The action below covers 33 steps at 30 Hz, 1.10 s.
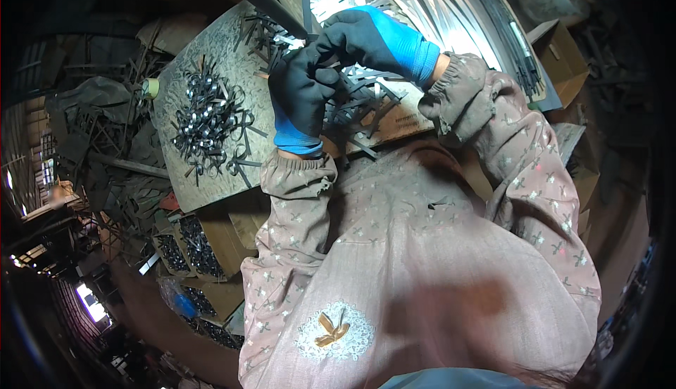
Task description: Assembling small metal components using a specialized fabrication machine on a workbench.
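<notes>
Both gloved, blue with black palms, meeting above the wooden board (211, 37). Left hand (304, 97) curled shut, right hand (366, 37) folded over it, together pinching a thin metal strip (350, 73) (hard to pick out from the rest). Beneath them loose flat strips (366, 107); further left a pile of bent strips (208, 118); long shiny strips (451, 9) behind

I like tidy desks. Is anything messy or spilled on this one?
Yes. Bent metal strips lie in a tangled heap on the board, and some poke past its front edge. More scraps are strewn below its left side. The long strips behind the gloved hands lie in a fairly even row.
</notes>
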### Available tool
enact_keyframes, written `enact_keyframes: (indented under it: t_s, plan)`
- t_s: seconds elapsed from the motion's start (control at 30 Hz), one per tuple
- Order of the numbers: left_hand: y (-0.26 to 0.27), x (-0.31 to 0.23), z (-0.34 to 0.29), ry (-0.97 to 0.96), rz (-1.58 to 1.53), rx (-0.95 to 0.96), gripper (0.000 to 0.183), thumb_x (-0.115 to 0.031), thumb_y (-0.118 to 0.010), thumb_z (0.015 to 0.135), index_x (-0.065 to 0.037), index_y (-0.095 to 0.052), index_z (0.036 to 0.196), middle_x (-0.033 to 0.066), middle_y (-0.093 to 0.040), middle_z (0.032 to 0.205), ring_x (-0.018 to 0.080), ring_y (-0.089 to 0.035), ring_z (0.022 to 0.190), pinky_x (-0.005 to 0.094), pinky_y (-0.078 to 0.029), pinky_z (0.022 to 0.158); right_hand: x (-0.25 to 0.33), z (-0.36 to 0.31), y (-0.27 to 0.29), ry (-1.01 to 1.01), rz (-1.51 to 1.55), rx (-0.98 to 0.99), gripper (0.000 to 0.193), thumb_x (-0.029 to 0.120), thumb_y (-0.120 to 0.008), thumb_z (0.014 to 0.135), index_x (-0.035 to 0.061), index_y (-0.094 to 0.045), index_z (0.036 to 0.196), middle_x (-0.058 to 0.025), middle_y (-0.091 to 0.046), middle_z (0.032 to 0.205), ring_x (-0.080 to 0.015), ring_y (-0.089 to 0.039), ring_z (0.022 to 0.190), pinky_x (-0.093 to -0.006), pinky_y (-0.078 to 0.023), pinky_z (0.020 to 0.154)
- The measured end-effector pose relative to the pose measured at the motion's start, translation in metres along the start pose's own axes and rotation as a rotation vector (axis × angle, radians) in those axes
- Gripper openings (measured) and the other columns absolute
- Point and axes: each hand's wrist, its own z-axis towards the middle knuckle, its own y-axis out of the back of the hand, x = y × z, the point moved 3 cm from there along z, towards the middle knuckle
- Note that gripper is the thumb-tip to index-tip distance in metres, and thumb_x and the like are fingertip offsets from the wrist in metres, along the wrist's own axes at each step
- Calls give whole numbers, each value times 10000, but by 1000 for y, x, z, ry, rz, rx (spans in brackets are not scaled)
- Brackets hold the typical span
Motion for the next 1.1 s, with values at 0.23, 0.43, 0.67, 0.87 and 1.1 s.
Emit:
enact_keyframes:
  t_s: [0.23, 0.43, 0.67, 0.87, 1.1]
  plan:
    - [-3, -2, -6, 203, -97, -40, 404, -325, -677, 940, -11, -666, 1194, 76, -727, 1057, 159, -672, 918, 296, -524, 805, -14, 5, -1, -78, 27, 60, 288, 7, -573, 749, 14, -675, 1019, -135, -665, 907, -244, -647, 773, -333, -534, 709]
    - [4, 2, -3, 51, 135, -15, 260, -233, -668, 930, -11, -679, 1065, 34, -710, 999, 106, -639, 790, 228, -496, 689, -1, -5, 5, -155, 57, 3, 366, 17, -644, 773, 122, -697, 1120, -120, -678, 849, -258, -678, 732, -367, -560, 682]
    - [-6, 1, -32, 447, -505, 269, 257, -211, -574, 985, 6, -632, 1111, 33, -660, 900, 75, -582, 723, 201, -432, 593, 17, -49, -15, -313, 699, -292, 361, 81, -551, 971, 46, -616, 1325, -44, -651, 1072, -111, -623, 905, -238, -508, 813]
    - [-46, -24, -64, 238, -375, -189, 605, -168, -778, 831, 56, -505, 1322, 24, -632, 846, 107, -575, 721, 264, -481, 628, 43, -68, -41, -556, 1101, -695, 231, 89, -625, 970, -6, -674, 1174, -38, -686, 1028, -103, -651, 907, -245, -537, 808]
    - [-31, -45, -85, 437, 52, -189, 327, -264, -777, 793, -16, -702, 992, 113, -677, 714, 194, -651, 656, 346, -512, 605, 51, -83, -46, -475, 658, -666, 211, 105, -697, 923, 21, -687, 1117, -38, -706, 938, -120, -663, 828, -271, -536, 705]
